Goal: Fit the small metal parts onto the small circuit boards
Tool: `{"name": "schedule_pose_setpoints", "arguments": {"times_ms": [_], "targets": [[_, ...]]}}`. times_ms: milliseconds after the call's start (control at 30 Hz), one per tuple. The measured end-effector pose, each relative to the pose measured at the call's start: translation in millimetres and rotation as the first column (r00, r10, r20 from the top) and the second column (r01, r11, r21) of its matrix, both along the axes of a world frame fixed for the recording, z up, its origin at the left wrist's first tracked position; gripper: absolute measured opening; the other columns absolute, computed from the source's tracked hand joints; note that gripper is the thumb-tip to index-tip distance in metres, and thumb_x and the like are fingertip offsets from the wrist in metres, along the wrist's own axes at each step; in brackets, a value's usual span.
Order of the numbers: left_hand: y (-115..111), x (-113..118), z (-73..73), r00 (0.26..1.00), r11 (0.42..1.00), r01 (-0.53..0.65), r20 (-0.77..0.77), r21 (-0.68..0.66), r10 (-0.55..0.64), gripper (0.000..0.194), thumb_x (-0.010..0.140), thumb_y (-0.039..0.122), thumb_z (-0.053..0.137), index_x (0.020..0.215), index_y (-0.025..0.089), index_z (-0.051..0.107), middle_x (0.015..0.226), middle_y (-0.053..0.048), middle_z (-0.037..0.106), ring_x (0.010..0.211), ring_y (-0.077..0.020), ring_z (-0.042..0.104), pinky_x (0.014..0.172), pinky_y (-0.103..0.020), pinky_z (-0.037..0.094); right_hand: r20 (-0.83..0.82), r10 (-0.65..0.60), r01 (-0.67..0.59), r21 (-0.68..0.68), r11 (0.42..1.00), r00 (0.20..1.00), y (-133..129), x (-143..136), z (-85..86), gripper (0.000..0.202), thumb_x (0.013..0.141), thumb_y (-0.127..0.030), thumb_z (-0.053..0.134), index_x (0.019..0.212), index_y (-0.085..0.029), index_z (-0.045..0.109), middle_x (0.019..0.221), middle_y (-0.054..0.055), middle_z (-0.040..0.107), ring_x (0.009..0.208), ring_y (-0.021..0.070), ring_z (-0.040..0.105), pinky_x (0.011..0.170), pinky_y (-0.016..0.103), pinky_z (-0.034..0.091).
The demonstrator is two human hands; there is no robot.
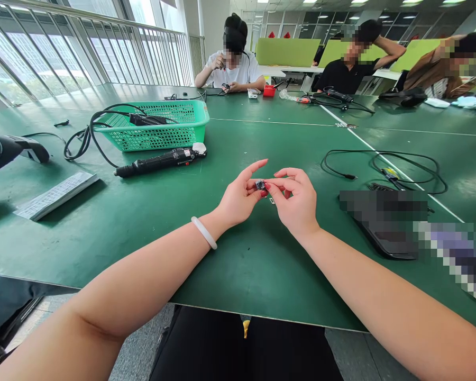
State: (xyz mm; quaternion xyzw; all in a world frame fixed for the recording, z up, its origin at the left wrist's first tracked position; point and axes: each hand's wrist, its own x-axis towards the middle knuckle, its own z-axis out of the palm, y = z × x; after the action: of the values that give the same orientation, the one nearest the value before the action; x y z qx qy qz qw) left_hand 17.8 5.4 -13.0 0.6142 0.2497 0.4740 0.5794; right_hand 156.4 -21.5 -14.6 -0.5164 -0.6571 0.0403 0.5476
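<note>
Above the green table [238, 264], my left hand [240, 194] and my right hand [295, 197] meet at the fingertips. Between them is a small dark part with metallic bits [260, 184], too small to name. The left thumb and fingers pinch it from the left. From the right, the thumb and index finger of my right hand press against it, its other fingers loosely curled. Just below the fingertips shows a tiny pale rectangular piece [272, 201]; whether it is held or lies on the table I cannot tell.
To the left are a green basket [154, 127] with a cable, a black electric screwdriver [161, 160] and a white paper stack [57, 196]. On the right lie a coiled black cable [404, 159] and a black flat object [384, 222], partly blurred. Several people [234, 69] sit across the table.
</note>
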Motion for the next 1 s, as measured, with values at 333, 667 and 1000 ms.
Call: {"name": "schedule_pose_setpoints", "arguments": {"times_ms": [333,667,1000], "targets": [[-2.4,1.4,4.4,0.998,0.996,-0.051,-0.029,-0.073,0.049,0.053,0.078,0.008,0.057,0.127,0.021,0.046,0.079,-0.001,0.068,0.076,-0.0114,0.065,0.089,-0.034,0.049,0.087,-0.021,0.023,-0.023,0.999,0.996,-2.4,1.5,1.7,0.017,0.082,-0.033,0.058,0.084,-0.024,0.072,0.102,0.006,0.058,0.069,0.0138,0.053,0.059,0.033,0.048],[2.3,-2.7,9.5,0.995,0.939,-0.100,-0.039,-0.330,0.092,0.035,0.077,0.000,0.055,0.110,0.012,0.055,0.075,-0.003,0.067,0.075,-0.0117,0.066,0.091,-0.037,0.050,0.005,0.025,-0.023,-0.171,0.985,1.000,15.8,13.1,-8.9,0.021,0.083,-0.037,0.055,0.091,-0.022,0.068,0.097,0.004,0.064,0.063,0.0117,0.050,0.064,0.031,0.045],[19.5,-10.5,2.7,0.970,0.822,-0.216,-0.017,-0.527,0.244,0.021,0.078,-0.002,0.051,0.094,0.009,0.059,0.092,-0.010,0.066,0.080,-0.0118,0.068,0.094,-0.030,0.051,0.403,0.122,0.016,-0.324,0.946,0.907,32.8,23.1,-25.9,0.020,0.079,-0.023,0.058,0.092,-0.026,0.073,0.097,0.004,0.069,0.088,0.0217,0.055,0.080,0.040,0.044]]}}
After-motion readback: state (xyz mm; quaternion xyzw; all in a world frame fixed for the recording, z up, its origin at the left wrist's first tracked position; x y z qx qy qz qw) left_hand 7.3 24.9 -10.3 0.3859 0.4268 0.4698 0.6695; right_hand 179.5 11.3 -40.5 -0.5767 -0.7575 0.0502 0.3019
